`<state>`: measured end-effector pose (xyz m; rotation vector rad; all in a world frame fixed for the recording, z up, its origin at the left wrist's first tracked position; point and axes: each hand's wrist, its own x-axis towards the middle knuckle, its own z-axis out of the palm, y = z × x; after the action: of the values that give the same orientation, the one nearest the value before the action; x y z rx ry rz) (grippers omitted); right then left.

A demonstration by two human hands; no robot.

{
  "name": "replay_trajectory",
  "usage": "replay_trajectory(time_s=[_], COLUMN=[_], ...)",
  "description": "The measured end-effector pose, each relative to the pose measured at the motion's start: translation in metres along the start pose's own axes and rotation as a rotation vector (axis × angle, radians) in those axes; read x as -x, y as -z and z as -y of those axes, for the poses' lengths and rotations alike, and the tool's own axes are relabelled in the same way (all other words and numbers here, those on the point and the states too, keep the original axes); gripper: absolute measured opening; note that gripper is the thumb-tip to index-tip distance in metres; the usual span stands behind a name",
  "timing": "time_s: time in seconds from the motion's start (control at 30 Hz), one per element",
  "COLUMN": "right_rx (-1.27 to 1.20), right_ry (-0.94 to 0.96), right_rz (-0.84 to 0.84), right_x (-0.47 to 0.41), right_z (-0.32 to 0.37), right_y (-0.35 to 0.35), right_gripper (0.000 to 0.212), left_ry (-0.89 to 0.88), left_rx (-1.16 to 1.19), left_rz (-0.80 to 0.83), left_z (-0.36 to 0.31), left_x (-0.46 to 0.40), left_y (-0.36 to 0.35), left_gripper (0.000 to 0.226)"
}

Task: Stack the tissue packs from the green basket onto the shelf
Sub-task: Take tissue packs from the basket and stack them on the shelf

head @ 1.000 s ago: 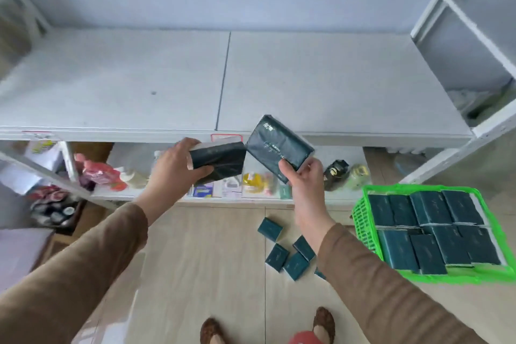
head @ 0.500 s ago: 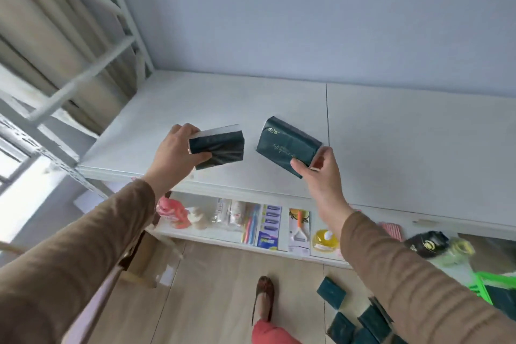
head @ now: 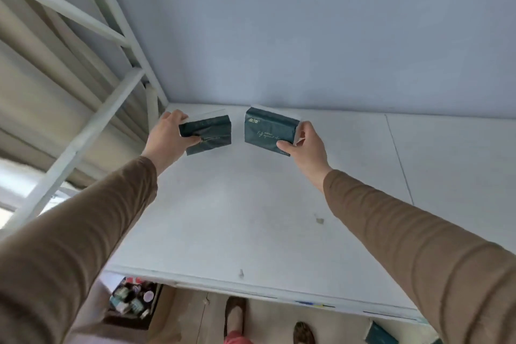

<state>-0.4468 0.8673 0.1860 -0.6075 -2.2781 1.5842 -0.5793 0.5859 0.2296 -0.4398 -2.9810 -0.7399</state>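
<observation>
Both arms reach to the back left corner of the white shelf (head: 251, 218); each hand carries 1 dark green tissue pack. The left hand (head: 167, 137) grips the left pack (head: 208, 134), thumb across its front face, fingers hidden behind it; the right hand (head: 305, 145) pinches the right pack (head: 269, 130) by its right end, thumb on the front. The packs sit near each other but apart, close to the rear wall; whether either touches the shelf I cannot tell. Good placing here would mean lowering each pack flat, squaring it to the wall, butting the 2 side by side, then releasing only once they rest firmly; soft wrappers will likely sag if set crooked.
</observation>
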Motion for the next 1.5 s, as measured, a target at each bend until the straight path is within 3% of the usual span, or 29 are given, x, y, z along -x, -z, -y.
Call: replay_trajectory(time_s=[0.43, 0.57, 0.73, 0.9, 1.0, 1.1, 1.3, 1.5], right_rx=[0.125, 0.139, 0.139, 0.162, 0.25, 0.371, 0.776, 0.897], right_ry=[-0.045, -0.106, -0.158, -0.191, -0.157, -0.095, 0.032, -0.044], right_rz=[-0.049, -0.122, -0.231, -0.167, -0.167, -0.181, -0.217, -0.281], right_x=[-0.14, -0.158, -0.167, -0.166, -0.142, -0.101, 0.024, 0.189], right_z=[0.012, 0.009, 0.013, 0.022, 0.018, 0.006, -0.021, -0.054], right_y=[-0.119, -0.143, -0.162, -0.161, -0.139, -0.094, 0.042, 0.187], right_gripper=[0.042, 0.04, 0.044, 0.044, 0.045, 0.039, 0.037, 0.046], left_ry=[-0.152, -0.138, -0.181, -0.186, -0.214, -0.344, -0.619, -0.859], left_rx=[-0.034, -0.01, -0.007, -0.024, -0.129, -0.177, -0.14, -0.027], left_rz=[0.095, 0.044, -0.026, -0.029, -0.096, -0.118, 0.151, 0.276], left_z=[0.068, 0.071, 0.078, 0.075, 0.07, 0.044, -0.069, -0.225], left_x=[-0.184, -0.2, -0.207, -0.202, -0.183, -0.149, -0.046, 0.117], left_y=[-0.014, -0.027, -0.037, -0.037, -0.035, -0.039, -0.091, -0.14], left_gripper=[0.043, 0.051, 0.04, 0.047, 0.059, 0.056, 0.044, 0.042])
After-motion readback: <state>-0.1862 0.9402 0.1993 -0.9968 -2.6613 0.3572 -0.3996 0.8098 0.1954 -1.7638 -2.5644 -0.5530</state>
